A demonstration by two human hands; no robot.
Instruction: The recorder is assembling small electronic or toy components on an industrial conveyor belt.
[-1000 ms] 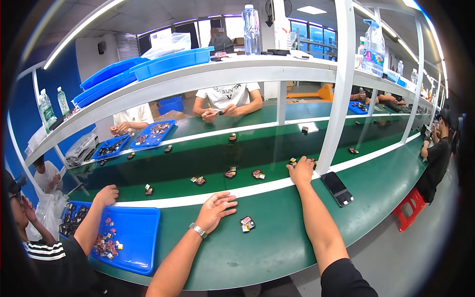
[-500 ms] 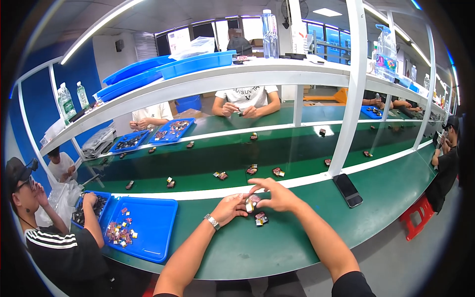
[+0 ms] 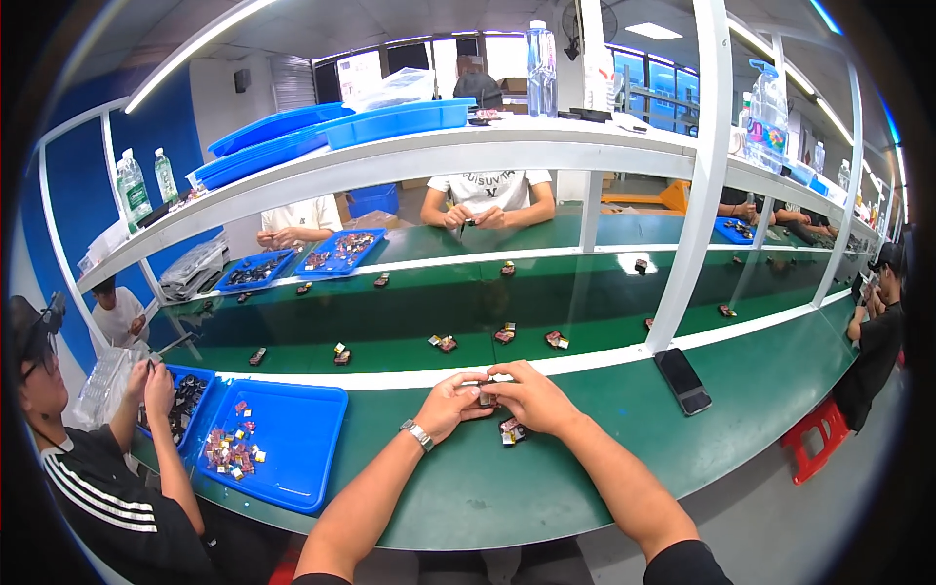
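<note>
My left hand (image 3: 450, 402) and my right hand (image 3: 531, 395) meet over the near green table (image 3: 585, 468), fingers pinched together on one small dark part (image 3: 485, 393). A metal watch (image 3: 417, 434) sits on my left wrist. Just below my right hand lies a second small part (image 3: 511, 432) with red and white bits, flat on the table. Both forearms come in from the lower edge.
A blue tray (image 3: 283, 458) of small coloured parts lies left of my hands; a person in a black striped shirt (image 3: 107, 487) works beside it. A black phone (image 3: 682, 380) lies to the right. Small parts (image 3: 447, 343) ride the green conveyor; other people sit opposite.
My right hand came back from the conveyor's edge to my left hand, and both now hold a small part closer to me. The view has shifted slightly left.
</note>
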